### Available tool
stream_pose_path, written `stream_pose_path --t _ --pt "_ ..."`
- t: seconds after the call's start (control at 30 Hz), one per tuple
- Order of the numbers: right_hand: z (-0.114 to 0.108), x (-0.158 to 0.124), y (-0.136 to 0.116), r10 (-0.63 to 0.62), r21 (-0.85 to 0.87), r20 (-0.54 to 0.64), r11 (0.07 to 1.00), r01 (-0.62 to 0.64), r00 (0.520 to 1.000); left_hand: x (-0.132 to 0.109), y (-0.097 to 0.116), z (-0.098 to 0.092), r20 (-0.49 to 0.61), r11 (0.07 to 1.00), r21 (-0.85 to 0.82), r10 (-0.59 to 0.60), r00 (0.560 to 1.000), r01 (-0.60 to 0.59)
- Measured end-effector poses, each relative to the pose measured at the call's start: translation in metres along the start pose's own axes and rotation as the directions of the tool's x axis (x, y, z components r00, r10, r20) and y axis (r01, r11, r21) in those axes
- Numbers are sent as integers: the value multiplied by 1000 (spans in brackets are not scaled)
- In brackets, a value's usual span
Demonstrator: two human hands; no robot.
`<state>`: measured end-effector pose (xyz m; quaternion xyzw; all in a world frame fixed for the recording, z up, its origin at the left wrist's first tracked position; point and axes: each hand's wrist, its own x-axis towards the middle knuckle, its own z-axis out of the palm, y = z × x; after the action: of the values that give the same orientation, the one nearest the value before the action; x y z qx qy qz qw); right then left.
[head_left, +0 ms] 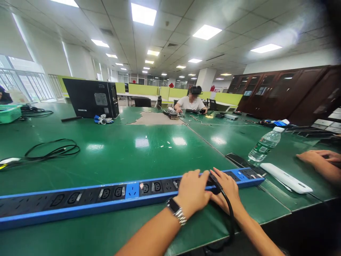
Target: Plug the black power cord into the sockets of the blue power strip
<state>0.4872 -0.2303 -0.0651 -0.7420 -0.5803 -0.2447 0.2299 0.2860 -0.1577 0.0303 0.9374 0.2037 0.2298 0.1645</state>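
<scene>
A long blue power strip (106, 205) with black sockets lies across the green table in front of me. My left hand (193, 188), with a watch at its wrist, is closed over the strip right of its middle, fingers on the far edge and thumb toward the near side. Beside it, my right hand (226, 186) is closed around a black plug (216, 182) at the strip's sockets. From the plug a black cable (229, 209) curves down past the table's front edge. My fingers partly hide the plug, so how deep it sits cannot be seen.
At right stand a water bottle (265, 145) and a white flat device (286, 178), near another person's hands (317, 158). A black computer case (92, 97), gloves (103, 119) and a coiled cable (57, 151) lie left. A person (191, 103) sits across the table.
</scene>
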Motion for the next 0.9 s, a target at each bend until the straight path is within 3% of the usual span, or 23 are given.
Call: stream_pose_path --t 0.1,0.17,0.27,0.33,0.4,0.43,0.47,0.53,0.63,0.73,0.9 --pt "-1 -1 2 -8 -7 6 1000 8 1000 37 22 25 46 1000 7 11 999 -12" --pt "-3 -1 0 -2 -1 -7 1000 2 1000 44 25 22 7 1000 -9 15 1000 -15" --pt "-6 0 -3 -19 -16 -2 1000 19 1000 28 4 -15 -228 993 -107 19 973 -44" --pt "-8 0 -5 -13 -23 12 1000 13 1000 6 -25 -51 -439 976 -216 -101 893 4" --pt "-9 0 -7 9 -17 28 1000 -8 1000 -20 -59 -81 -507 946 -300 -265 820 120" --pt "-9 0 -7 16 -13 38 1000 -15 999 -34 -74 -91 -494 925 -332 -338 801 186" --pt "-10 0 -7 19 -9 44 1000 -19 999 -46 -85 -96 -446 911 -341 -373 814 230" --pt "-10 0 -8 26 -4 50 1000 -26 998 -67 -95 -94 -307 910 -297 -379 873 291" --pt "-10 0 -8 35 3 46 999 -35 998 -81 -86 -74 -155 935 -140 -347 925 327" --pt "-10 0 -8 30 0 51 1000 -30 998 -76 -68 -56 -150 952 -34 -305 941 303" --pt "-11 0 -8 24 -6 45 1000 -24 999 -65 -53 -58 -103 949 115 -284 953 295"
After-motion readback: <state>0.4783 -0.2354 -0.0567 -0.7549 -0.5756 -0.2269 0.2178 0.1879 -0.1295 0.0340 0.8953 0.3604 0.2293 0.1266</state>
